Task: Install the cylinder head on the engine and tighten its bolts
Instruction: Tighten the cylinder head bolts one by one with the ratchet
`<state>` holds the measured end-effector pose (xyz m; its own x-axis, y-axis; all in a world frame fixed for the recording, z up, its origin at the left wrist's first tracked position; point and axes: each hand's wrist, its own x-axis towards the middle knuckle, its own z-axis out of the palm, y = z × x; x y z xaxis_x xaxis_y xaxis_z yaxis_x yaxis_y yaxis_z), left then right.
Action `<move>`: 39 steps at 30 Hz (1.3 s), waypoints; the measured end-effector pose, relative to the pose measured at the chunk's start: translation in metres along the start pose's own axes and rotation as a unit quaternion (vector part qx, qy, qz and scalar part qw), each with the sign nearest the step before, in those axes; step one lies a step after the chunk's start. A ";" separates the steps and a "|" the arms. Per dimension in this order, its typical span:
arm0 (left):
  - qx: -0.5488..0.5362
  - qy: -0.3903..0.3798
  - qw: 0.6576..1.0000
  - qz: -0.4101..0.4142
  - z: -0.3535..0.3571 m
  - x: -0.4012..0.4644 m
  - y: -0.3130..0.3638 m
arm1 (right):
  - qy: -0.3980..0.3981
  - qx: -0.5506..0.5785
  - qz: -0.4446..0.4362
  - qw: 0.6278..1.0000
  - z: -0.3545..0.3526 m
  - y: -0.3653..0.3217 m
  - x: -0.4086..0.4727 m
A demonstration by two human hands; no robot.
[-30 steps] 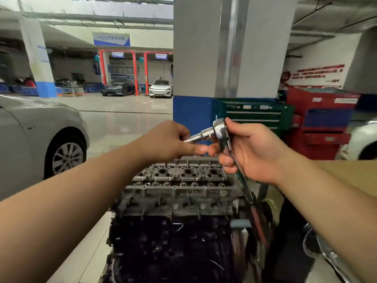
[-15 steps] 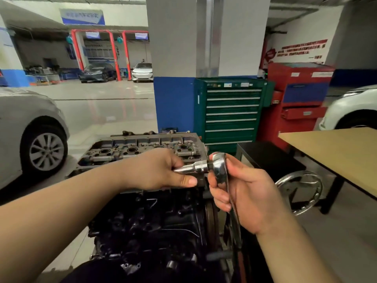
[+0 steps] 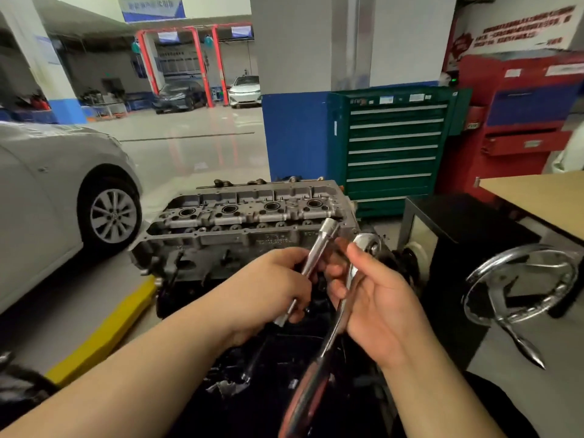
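With the cylinder head (image 3: 252,216) seated on the engine (image 3: 252,358), your left hand (image 3: 268,289) grips an extension bar (image 3: 311,260) and your right hand (image 3: 376,305) loosely cradles the ratchet (image 3: 344,298), tightening not yet begun.

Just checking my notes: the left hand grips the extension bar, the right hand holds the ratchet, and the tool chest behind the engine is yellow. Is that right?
Not quite. The head view shows the tool chest behind the engine is green, not yellow. The rest holds: the left hand grips the extension bar, and the right hand holds the ratchet.
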<state>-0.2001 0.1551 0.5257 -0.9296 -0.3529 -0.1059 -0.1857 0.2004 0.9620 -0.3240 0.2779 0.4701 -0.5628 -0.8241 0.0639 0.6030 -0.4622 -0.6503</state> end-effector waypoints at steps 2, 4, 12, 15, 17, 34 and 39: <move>0.102 -0.010 0.995 0.017 0.001 0.004 -0.008 | 0.021 -0.035 0.002 0.999 -0.009 0.009 0.002; 0.160 -0.031 0.986 0.028 0.000 0.011 -0.019 | 0.059 -0.070 -0.001 0.996 -0.019 0.015 0.003; 0.166 0.037 0.985 -0.003 0.030 0.027 -0.067 | 0.158 -0.038 -0.022 0.986 -0.044 0.020 0.007; 0.137 0.056 0.989 0.018 0.045 0.037 -0.089 | 0.188 -0.056 -0.059 0.979 -0.049 0.023 0.010; 0.090 0.047 0.994 0.026 0.050 0.044 -0.100 | 0.195 -0.071 -0.082 0.975 -0.053 0.023 0.010; 0.074 0.085 0.984 0.135 0.066 0.052 -0.132 | 0.241 -0.042 -0.108 0.964 -0.059 0.027 0.006; 0.055 0.082 0.990 0.101 0.072 0.043 -0.133 | 0.206 -0.062 -0.119 0.969 -0.059 0.028 0.004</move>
<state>-0.2381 0.1789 0.3748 -0.8888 -0.4374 0.1366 -0.0432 0.3769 0.9253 -0.3430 0.2806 0.4081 -0.8713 -0.4860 -0.0680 0.3701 -0.5598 -0.7414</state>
